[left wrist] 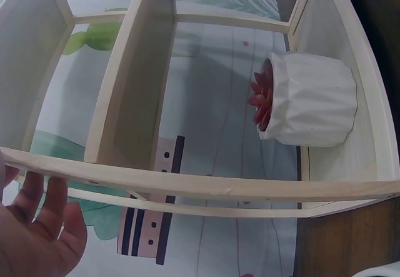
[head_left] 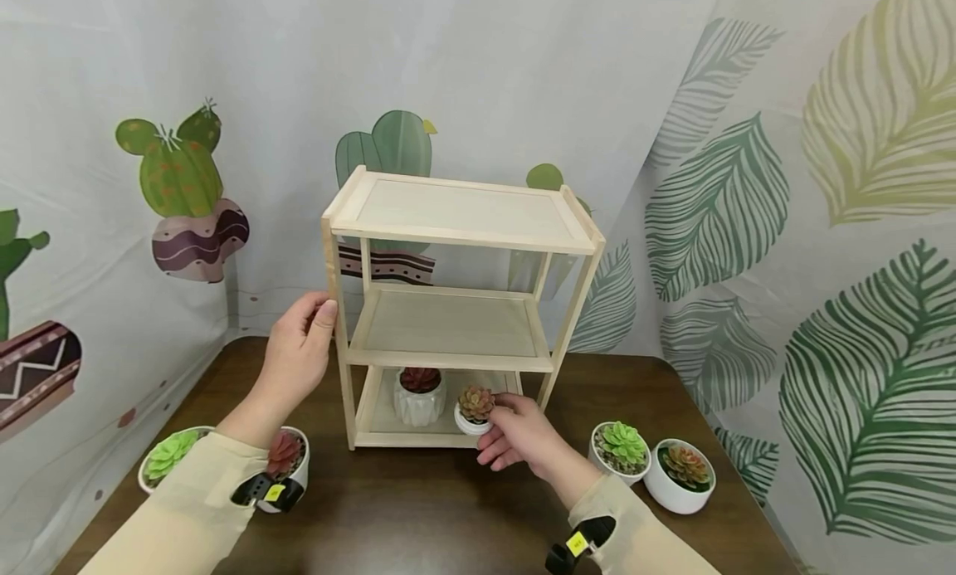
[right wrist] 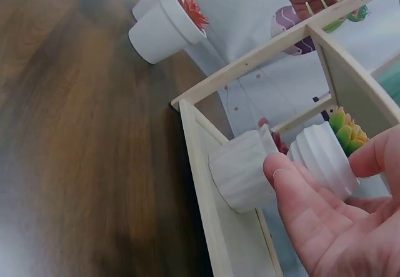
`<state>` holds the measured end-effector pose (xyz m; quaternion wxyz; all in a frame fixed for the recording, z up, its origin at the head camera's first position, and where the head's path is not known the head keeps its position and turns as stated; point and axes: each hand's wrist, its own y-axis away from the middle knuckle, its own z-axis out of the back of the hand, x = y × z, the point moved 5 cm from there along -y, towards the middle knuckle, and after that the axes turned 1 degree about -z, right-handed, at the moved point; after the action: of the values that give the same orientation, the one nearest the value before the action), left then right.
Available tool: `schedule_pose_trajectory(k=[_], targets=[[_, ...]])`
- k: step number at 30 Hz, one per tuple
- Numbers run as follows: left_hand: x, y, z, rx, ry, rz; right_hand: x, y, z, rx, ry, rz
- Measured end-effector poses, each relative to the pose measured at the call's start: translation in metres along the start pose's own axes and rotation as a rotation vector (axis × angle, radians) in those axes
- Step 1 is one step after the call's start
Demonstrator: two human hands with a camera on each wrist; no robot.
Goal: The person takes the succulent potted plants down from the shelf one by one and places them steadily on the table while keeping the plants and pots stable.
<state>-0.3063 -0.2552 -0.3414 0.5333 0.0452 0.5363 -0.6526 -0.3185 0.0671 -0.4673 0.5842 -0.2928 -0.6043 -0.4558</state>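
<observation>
A three-tier wooden shelf (head_left: 451, 363) stands on the table. My left hand (head_left: 299, 343) grips its left front post, thumb in front and fingers passing behind. On the bottom tier sits a faceted white pot (left wrist: 319, 99) with a dark red succulent, towards the left side. My right hand (head_left: 526, 434) holds a small ribbed white pot (right wrist: 322, 158) between thumb and fingers. An orange-green succulent (head_left: 476, 402) grows from that pot. In the head view it overlaps the front edge of the bottom tier, right of the faceted pot.
Right of the shelf stand a white pot with a bright green succulent (head_left: 626, 442) and a white pot with an orange-green one (head_left: 680, 492). At left, partly behind my left arm, are a green succulent (head_left: 170, 455) and a red succulent (head_left: 285, 452) in white pots. Printed curtains hang behind.
</observation>
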Motion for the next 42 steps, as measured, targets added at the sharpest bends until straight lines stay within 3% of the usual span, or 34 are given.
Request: schedule_pose_trajectory(k=[14, 24, 30, 42], targets=[[0.001, 0.0, -0.001, -0.001, 0.003, 0.006, -0.01, 0.042, 0.03, 0.109, -0.005, 0.001], [0.005, 0.0, -0.004, -0.003, -0.002, -0.002, -0.023, 0.07, 0.061, 0.097, -0.038, -0.029], [0.007, 0.0, -0.004, -0.006, 0.001, 0.0, -0.029, 0.085, 0.079, 0.079, -0.072, -0.004], [0.003, 0.001, -0.004, -0.009, 0.01, 0.026, -0.025, 0.109, 0.1, 0.036, -0.101, 0.011]])
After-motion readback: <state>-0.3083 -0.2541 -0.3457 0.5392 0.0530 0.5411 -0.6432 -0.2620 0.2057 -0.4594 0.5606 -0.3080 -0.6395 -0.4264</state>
